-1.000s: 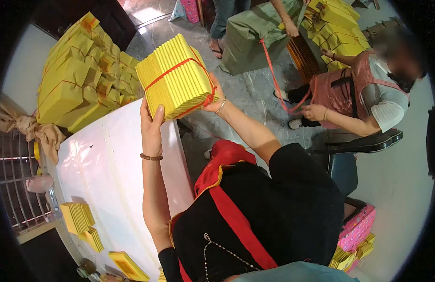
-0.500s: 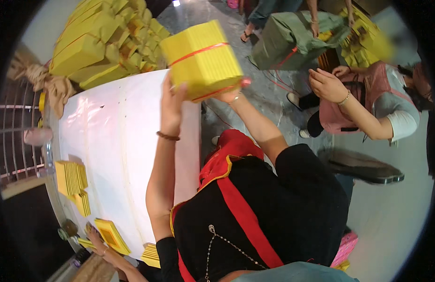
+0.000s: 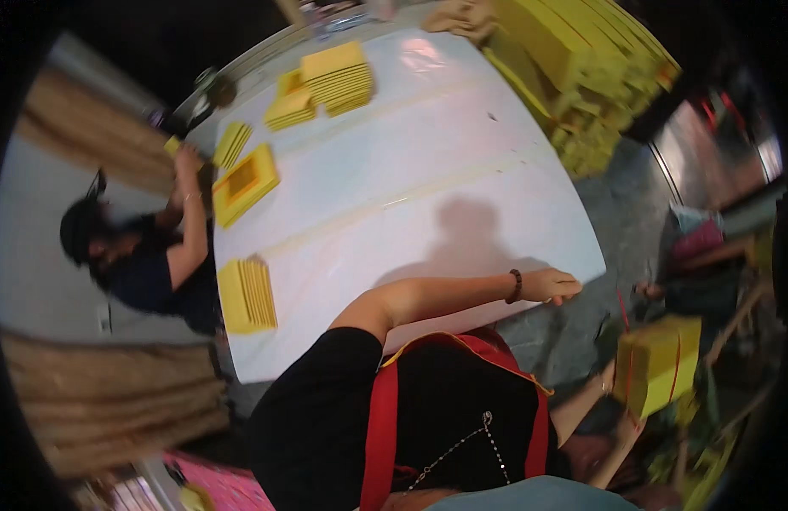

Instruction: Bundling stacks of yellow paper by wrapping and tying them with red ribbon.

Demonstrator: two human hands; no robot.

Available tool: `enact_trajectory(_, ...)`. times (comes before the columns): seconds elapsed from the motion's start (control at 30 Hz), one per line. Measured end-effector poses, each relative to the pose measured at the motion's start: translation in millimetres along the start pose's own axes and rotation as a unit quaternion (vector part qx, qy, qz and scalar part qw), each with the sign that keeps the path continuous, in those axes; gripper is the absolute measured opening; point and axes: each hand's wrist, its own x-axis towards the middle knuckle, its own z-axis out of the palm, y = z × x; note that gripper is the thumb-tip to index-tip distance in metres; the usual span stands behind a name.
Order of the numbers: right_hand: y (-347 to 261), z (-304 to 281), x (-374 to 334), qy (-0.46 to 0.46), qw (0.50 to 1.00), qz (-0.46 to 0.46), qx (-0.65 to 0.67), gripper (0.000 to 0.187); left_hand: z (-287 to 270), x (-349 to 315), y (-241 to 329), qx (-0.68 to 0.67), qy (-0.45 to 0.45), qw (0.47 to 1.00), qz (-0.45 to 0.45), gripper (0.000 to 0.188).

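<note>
A block-shaped bundle of yellow paper (image 3: 658, 366), tied with red string, is held up off the table's right side. My right hand (image 3: 609, 380) is at its near left side, fingers partly hidden and blurred. Another hand (image 3: 630, 428), apparently a co-worker's, supports it from below. My left hand (image 3: 557, 286), with a dark bead bracelet at the wrist, is over the right edge of the white table (image 3: 394, 204). Its fingers are curled in with nothing visible in them, apart from the bundle.
Yellow paper stacks (image 3: 336, 78) lie along the table's far left, with another stack (image 3: 247, 295) at the near left corner. Beyond the left edge a person (image 3: 160, 251) in dark clothes handles yellow paper. A large yellow heap (image 3: 581, 68) rises at the far right.
My view has swung left, toward the table. The bundle, formerly between both my hands, is now at the right. My left hand has come off it and closed.
</note>
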Motion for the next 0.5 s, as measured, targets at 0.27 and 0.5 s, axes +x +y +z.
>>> enact_trajectory(0.27, -189, 59, -195, 0.109, 0.991, -0.003, 0.073, 0.07, -63, -103, -73, -0.167, 0.233, 0.952, -0.105, 0.042)
enact_trajectory(0.5, -160, 41, -126, 0.029, 0.985, -0.171, -0.005, 0.073, -74, -145, -106, -0.292, 0.337, 0.892, -0.071, 0.035)
